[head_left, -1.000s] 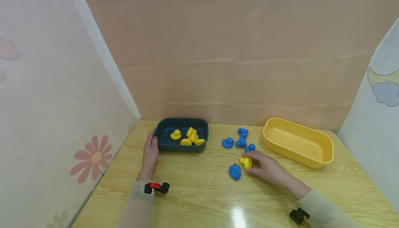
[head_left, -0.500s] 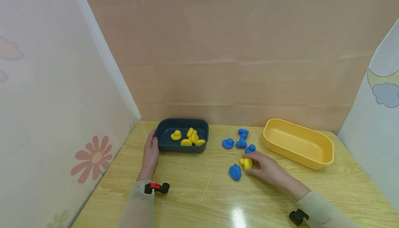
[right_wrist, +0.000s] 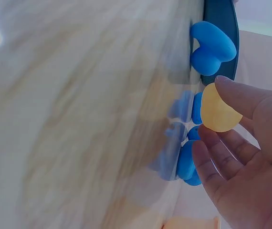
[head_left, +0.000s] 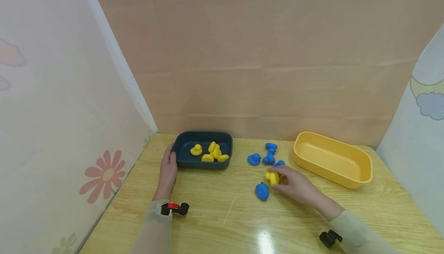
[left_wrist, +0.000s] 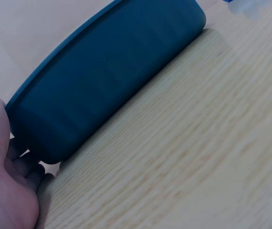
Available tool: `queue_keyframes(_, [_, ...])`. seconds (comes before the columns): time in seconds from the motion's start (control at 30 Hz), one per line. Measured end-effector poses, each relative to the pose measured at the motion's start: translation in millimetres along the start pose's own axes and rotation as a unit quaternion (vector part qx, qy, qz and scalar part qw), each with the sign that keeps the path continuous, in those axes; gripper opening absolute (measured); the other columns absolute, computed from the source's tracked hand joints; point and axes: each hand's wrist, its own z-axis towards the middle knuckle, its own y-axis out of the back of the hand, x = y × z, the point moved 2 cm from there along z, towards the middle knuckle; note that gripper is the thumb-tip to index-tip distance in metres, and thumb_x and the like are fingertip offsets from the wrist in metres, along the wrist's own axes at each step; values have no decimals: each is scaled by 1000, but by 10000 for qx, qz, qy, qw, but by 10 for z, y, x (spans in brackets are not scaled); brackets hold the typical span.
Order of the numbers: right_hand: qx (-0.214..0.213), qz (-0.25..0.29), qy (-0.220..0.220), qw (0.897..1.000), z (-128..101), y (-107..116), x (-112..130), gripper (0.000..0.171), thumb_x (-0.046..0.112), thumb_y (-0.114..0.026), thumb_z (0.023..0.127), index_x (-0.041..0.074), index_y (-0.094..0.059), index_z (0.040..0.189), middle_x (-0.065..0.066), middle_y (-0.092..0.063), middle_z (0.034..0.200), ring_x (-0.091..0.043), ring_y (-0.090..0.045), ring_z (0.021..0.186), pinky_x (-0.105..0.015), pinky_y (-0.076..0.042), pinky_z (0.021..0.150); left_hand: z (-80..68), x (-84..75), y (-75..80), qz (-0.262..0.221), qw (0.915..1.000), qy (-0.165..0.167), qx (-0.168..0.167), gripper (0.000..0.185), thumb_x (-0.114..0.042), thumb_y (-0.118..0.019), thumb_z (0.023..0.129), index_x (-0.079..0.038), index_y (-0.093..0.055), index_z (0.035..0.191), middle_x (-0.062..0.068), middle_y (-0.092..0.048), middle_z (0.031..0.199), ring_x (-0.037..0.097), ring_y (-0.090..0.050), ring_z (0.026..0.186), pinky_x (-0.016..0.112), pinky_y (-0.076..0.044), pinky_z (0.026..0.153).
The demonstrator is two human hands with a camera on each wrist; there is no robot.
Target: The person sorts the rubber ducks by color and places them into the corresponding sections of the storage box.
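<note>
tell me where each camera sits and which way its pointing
Head: worn high, looking forward and down at the wooden table, with both hands and sleeves in view.
Left wrist: low by the table, facing the dark blue tray; part of the left hand shows against its end.
Right wrist: close behind the right hand, whose fingers pinch a yellow duck near blue ducks.
Shared: the head view also shows that tray and the pinched duck.

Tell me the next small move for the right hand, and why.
Probably lift the yellow duck clear of the table and carry it left to the dark blue tray. The right hand pinches it, the other yellow ducks lie there, and the left hand touches that tray.
</note>
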Motion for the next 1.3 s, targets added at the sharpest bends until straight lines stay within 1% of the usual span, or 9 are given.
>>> queue_keyframes(0.13, [-82,58,7,9999,62,-19,36,52,13,-88,96,4,-71,145,-6,-74,132,-25,-72,113,-48,-63,97,-4,-4,2,3,10000,-64,9,55,-28,-34,122,-18,-31,176,9,-29,180,32,-19,168,55,-17,135])
queue_keyframes(0.3, [-163,87,59,9998,171,-59,115,52,17,-90,96,5,-72,143,-10,-73,135,-26,-71,111,-50,-63,96,-14,-18,4,-72,9999,-127,17,55,-27,-35,122,-16,-32,175,8,-28,180,31,-19,168,54,-18,135])
queue_keyframes(0.5, [-107,274,26,9996,303,-112,197,49,16,-87,98,8,-72,144,-7,-72,135,-27,-70,112,-51,-62,97,-12,-24,-10,-43,9999,-130,-6,55,-27,-35,122,-15,-33,175,9,-30,179,32,-20,167,55,-19,135])
queue_keyframes(0.73, [-60,515,-217,9984,468,-180,295,50,17,-85,100,9,-70,148,-7,-71,139,-29,-69,115,-51,-60,98,-6,-14,-5,-14,9999,-149,-6,55,-28,-35,122,-16,-33,175,9,-30,180,32,-20,167,54,-19,135])
queue_keyframes(0.8, [-89,530,-193,9984,525,-207,334,50,16,-84,101,9,-70,148,-7,-71,139,-30,-69,115,-50,-60,98,-6,-5,0,-26,9999,-133,-4,55,-28,-34,122,-16,-33,175,9,-29,180,32,-20,167,55,-18,135])
queue_keyframes(0.97, [-230,621,37,9978,674,-289,450,48,14,-84,100,6,-70,146,-9,-71,137,-30,-70,114,-51,-61,99,-13,6,12,-24,10000,-92,-6,55,-28,-34,122,-17,-32,175,9,-29,180,33,-19,168,55,-18,135])
queue_keyframes(1.2, [-228,868,-194,9958,893,-390,585,52,18,-84,101,10,-68,151,-7,-69,138,-33,-68,119,-55,-59,102,-4,17,4,-83,9999,-102,35,55,-30,-35,122,-17,-33,175,7,-29,180,31,-19,168,55,-18,135])
queue_keyframes(1.3, [-249,875,-154,9957,1005,-428,645,52,18,-83,102,10,-68,151,-7,-69,139,-32,-68,119,-55,-59,102,8,21,8,-107,9999,-128,27,55,-29,-36,122,-16,-33,175,8,-30,179,31,-19,168,55,-17,135])
